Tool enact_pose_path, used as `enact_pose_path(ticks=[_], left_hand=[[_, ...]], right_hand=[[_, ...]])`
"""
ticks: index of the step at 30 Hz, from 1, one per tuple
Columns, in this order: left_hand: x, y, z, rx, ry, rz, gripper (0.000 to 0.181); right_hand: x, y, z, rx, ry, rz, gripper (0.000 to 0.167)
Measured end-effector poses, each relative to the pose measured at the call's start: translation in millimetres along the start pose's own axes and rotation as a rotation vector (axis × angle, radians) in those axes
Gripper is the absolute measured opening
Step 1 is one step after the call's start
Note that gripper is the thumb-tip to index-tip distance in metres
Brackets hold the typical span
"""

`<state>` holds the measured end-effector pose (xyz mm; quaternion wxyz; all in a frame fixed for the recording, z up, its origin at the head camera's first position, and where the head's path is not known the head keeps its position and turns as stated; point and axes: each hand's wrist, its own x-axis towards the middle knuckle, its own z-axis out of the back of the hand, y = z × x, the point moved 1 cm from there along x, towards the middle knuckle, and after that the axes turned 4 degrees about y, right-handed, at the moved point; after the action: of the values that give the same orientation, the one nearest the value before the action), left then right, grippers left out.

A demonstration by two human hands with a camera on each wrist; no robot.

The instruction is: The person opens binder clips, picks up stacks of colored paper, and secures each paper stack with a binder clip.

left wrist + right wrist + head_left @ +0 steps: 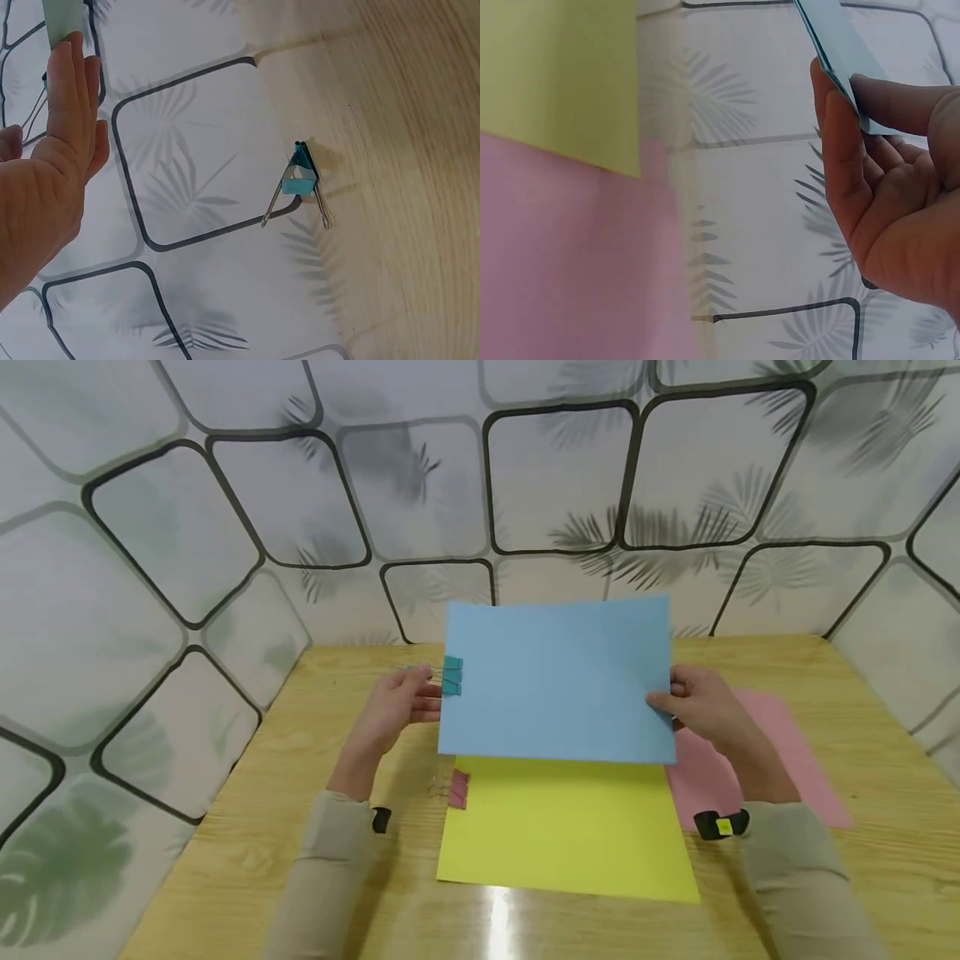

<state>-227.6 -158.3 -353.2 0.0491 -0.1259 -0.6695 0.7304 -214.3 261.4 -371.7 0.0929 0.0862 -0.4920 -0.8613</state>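
Note:
A blue sheet of paper [557, 681] is held up over the table, with a teal binder clip [452, 676] on its left edge. My right hand [705, 706] pinches the sheet's right edge, thumb in front and fingers behind; the right wrist view shows several layers at that edge. By the clip's wire handles is my left hand [397, 702], its fingers straight against the left edge and the thumb apart from them in the left wrist view. Below lies a yellow sheet [566, 831] with a pink binder clip [459, 789] on its left edge.
Pink paper [787, 752] lies on the wooden table [262, 860] at the right, partly under the yellow sheet. Another teal binder clip [300, 176] stands on the table near the patterned wall [195, 172]; the blue sheet hides it in the head view.

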Motion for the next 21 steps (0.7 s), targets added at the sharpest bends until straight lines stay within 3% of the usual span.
enact_pose_path(ticks=[9, 16, 21], left_hand=[[20.9, 3.8, 0.6, 0.127, 0.050, 0.011, 0.060], [38.0, 10.1, -2.9, 0.134, 0.021, 0.068, 0.058], [51.1, 12.0, -5.9, 0.145, -0.003, 0.098, 0.059]], right_hand=[[9.6, -1, 2, -0.054, 0.014, -0.045, 0.047], [22.9, -3, 4, -0.070, 0.044, -0.098, 0.035], [35.0, -3, 5, -0.103, 0.019, -0.118, 0.031]])
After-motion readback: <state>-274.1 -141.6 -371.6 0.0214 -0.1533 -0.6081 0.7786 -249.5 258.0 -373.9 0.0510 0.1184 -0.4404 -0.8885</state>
